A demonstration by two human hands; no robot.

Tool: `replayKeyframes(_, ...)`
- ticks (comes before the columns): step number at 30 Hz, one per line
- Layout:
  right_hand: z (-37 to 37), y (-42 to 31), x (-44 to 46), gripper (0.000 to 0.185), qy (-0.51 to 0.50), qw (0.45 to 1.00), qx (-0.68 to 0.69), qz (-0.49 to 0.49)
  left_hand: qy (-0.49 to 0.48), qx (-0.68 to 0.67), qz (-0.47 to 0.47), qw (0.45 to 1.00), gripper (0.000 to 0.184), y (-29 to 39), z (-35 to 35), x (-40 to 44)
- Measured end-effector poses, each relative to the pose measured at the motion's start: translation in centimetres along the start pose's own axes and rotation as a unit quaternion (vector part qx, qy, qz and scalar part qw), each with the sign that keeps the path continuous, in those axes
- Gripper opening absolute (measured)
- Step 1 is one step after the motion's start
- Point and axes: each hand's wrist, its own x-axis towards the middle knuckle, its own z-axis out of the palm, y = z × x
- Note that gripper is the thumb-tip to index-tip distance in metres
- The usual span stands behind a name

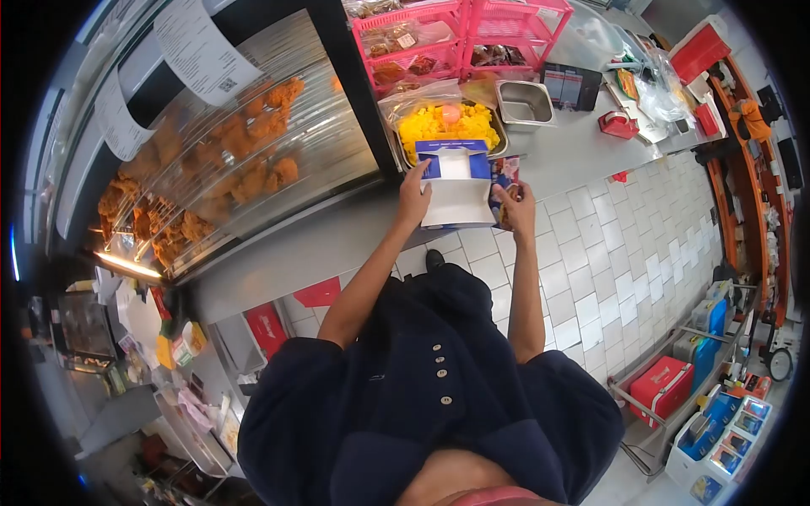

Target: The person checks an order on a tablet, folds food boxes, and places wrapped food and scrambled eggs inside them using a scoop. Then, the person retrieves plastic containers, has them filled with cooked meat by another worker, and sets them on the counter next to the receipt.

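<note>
A blue and white cardboard food box (pixel 458 202) with its flaps up is held in front of me, at the counter's edge. My left hand (pixel 415 196) grips its left wall, fingers closed over the side. On the other side my right hand (pixel 516 208) is closed on the box's right side panel, which is printed in dark colours. The box's white inside shows, with nothing visible in it. Just beyond it is a metal tray of yellow rice (pixel 443 124), with a round pinkish-orange thing on top and plastic film at its left.
An empty steel pan (pixel 525 104) stands right of the rice. Pink baskets (pixel 413 42) with bagged items are behind. At left, a glass display case (pixel 245 143) holds fried chicken. A red case (pixel 662 386) sits on a rack at lower right, above tiled floor.
</note>
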Motion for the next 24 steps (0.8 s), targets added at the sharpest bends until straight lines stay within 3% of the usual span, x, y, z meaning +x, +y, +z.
replayKeyframes(1,-0.9,0.0,0.3,0.061,0.039,0.999,-0.021,0.028,-0.002,0.008,-0.05,0.999,0.061,-0.7,0.3,-0.3)
replayKeyframes(4,-3.3,2.0,1.4,0.06,0.079,0.995,-0.022,0.055,0.024,0.052,-0.049,0.997,0.063,-1.9,0.9,-1.9)
replayKeyframes(6,-4.7,1.8,0.0,0.052,0.089,0.978,0.154,0.104,0.033,0.011,-0.119,0.992,0.061,-1.8,1.3,-3.6)
replayKeyframes(8,-5.0,0.5,-1.3,0.046,0.082,0.978,0.154,0.114,0.058,0.03,-0.093,0.994,0.061,-2.1,1.6,-4.5)
replayKeyframes(12,-5.2,-1.1,-3.4,0.055,0.047,0.986,0.16,-0.009,0.049,0.043,-0.11,0.992,0.06,2.2,-1.3,-4.5)
replayKeyframes(14,-3.6,-5.8,-5.2,0.064,0.022,0.992,0.101,-0.075,-0.059,-0.052,-0.194,0.978,0.059,6.9,-4.5,-4.5)
replayKeyframes(15,-2.5,-8.2,-6.2,0.068,0.019,0.993,0.071,-0.097,-0.06,-0.052,-0.196,0.977,0.059,9.7,-5.6,-4.4)
replayKeyframes(17,-0.8,-11.0,-7.7,0.064,-0.059,0.991,0.0,-0.119,-0.071,-0.358,-0.225,0.904,0.065,14.8,-7.1,-4.0)
replayKeyframes(18,0.3,-12.6,-8.2,0.064,-0.082,0.973,-0.06,-0.208,-0.065,-0.355,-0.227,0.905,0.065,16.4,-7.2,-3.8)
replayKeyframes(20,2.6,-14.3,-9.2,0.065,-0.227,0.952,-0.009,-0.204,0.017,-0.38,-0.124,0.916,0.075,18.4,-6.9,-3.8)
replayKeyframes(21,3.5,-15.2,-9.7,0.065,-0.239,0.949,-0.007,-0.206,0.078,-0.32,-0.123,0.936,0.08,18.3,-7.0,-3.6)
replayKeyframes(22,4.3,-16.1,-10.1,0.059,-0.263,0.925,-0.067,-0.265,0.091,-0.315,-0.126,0.936,0.08,18.2,-7.6,-3.5)
replayKeyframes(24,5.3,-16.5,-10.5,0.053,-0.3,0.888,-0.122,-0.327,0.224,-0.248,-0.186,0.924,0.075,18.4,-9.6,-3.6)
